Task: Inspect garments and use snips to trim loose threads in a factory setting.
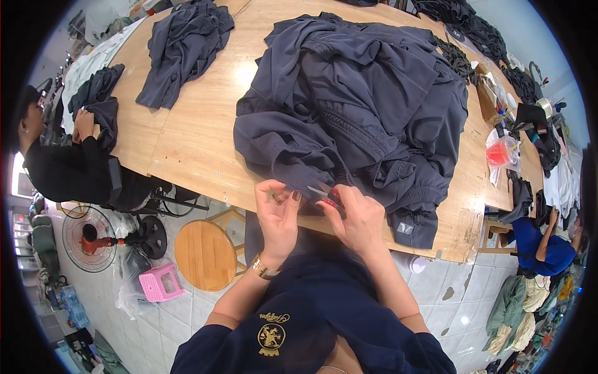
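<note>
A large heap of dark grey garments (374, 93) lies on the wooden table (199, 137) in front of me. Its near part hangs to the table's front edge. My left hand (277, 215) pinches the edge of a dark grey garment (305, 165) between thumb and fingers. In my right hand (358, 218) is a small pair of thread snips (320, 191). Their pale blades point left, against the cloth just right of my left fingertips. The snips' handle is mostly hidden by my fingers.
Another dark garment (187, 50) lies at the table's far left. A person (68, 149) in black handles dark cloth at the left; another, in blue (545, 246), sits far right. A round stool (205, 254), a fan (90, 239) and a pink stool (161, 282) stand on the floor.
</note>
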A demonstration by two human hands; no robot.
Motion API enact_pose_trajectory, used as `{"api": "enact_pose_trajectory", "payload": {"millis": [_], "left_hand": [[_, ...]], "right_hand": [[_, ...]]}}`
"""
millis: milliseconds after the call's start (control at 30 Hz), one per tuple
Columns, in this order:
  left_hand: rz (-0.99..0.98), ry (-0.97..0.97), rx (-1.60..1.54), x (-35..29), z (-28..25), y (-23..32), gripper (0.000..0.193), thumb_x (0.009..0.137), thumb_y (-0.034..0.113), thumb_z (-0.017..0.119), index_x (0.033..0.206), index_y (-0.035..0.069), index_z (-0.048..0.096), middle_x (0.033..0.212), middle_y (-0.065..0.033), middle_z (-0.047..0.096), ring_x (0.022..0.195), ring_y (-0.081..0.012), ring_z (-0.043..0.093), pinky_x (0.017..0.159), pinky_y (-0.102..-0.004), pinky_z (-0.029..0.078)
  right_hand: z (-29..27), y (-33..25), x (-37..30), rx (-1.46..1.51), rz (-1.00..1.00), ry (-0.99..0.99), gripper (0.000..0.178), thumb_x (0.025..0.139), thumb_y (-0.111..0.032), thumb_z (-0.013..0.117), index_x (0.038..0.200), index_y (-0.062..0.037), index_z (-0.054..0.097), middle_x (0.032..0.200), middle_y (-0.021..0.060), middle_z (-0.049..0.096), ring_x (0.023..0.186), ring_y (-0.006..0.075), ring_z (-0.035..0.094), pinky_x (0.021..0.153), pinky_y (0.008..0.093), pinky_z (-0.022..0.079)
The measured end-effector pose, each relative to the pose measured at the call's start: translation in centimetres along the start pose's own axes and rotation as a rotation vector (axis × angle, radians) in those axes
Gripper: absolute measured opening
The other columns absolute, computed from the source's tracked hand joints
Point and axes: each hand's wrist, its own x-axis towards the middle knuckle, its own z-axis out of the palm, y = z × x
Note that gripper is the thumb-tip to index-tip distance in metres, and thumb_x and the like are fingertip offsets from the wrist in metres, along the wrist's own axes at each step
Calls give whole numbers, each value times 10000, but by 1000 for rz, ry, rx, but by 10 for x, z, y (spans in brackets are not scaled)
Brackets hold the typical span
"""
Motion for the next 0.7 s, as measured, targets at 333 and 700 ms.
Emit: {"api": "enact_pose_trajectory", "payload": {"millis": [333,700], "left_hand": [[-15,-51,35,2,-4,-1,197,924,0,515,1118,7,484,971,-40,557,897,-81,538,819,-229,461],[-38,-55,81,0,-4,1,212,922,-6,513,1131,-3,480,980,-45,568,896,-79,545,820,-218,460]], "right_hand": [[-1,0,1,-51,-41,-1,301,773,-351,690,876,-88,587,648,26,508,466,202,493,460,302,382],[1,1,3,62,-28,7,293,782,-333,689,886,-80,583,667,34,542,484,212,517,469,307,392]]}}
